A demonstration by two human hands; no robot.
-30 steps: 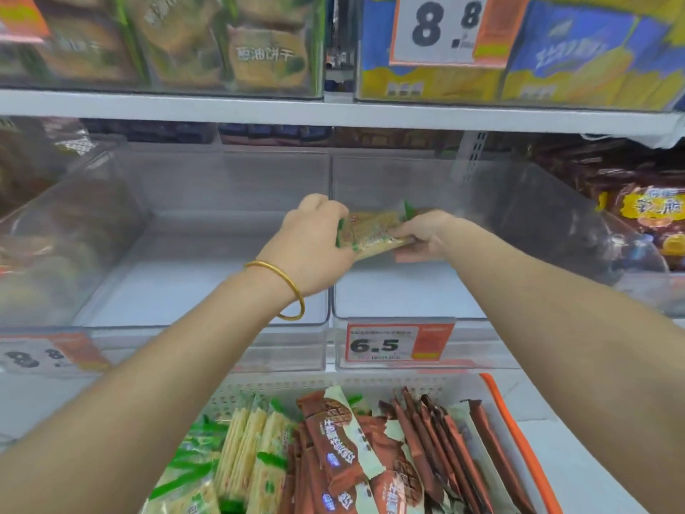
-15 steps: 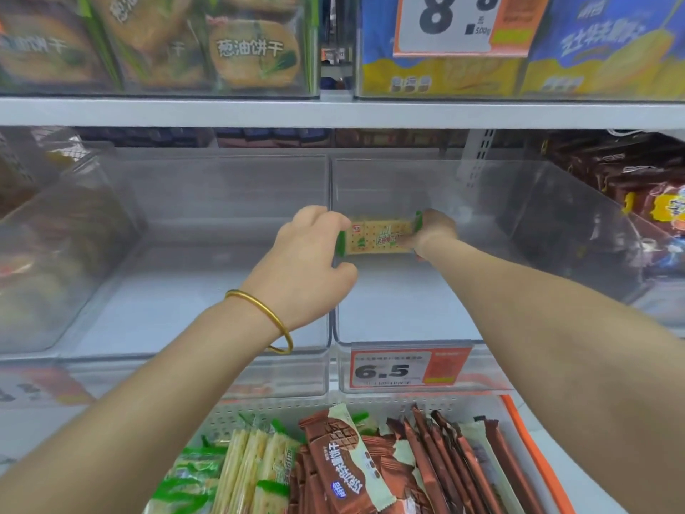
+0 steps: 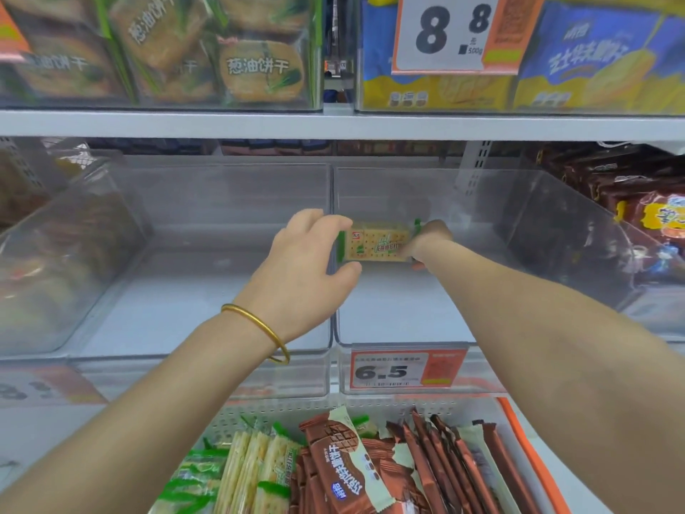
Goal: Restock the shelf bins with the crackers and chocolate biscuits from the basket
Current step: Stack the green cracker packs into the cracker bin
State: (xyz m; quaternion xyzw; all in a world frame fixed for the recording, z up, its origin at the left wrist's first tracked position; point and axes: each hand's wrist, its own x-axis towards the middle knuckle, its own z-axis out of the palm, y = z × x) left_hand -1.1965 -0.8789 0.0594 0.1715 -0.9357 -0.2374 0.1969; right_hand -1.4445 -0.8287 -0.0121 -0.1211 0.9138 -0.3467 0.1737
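A green-and-tan cracker pack (image 3: 376,242) stands on its long edge near the back of the right clear shelf bin (image 3: 556,231). My left hand (image 3: 307,265) grips its left end, thumb below and fingers above. My right hand (image 3: 432,241) pinches its right end; most of that hand is hidden behind my wrist. Below, the white basket (image 3: 519,439) with an orange rim holds green cracker packs (image 3: 255,473) on the left and brown chocolate biscuit packs (image 3: 370,473) on the right.
The left clear bin (image 3: 185,202) beside it holds nothing visible. A 6.5 price tag (image 3: 404,369) hangs on the right bin's front. Upper shelf bins hold scallion cracker packs (image 3: 255,68) and blue-yellow packs (image 3: 593,61). Brown snack bags (image 3: 648,205) fill the bin at far right.
Both hands have carried the cracker pack deeper into the right bin and turned it from tilted flat to upright on its edge, facing me.
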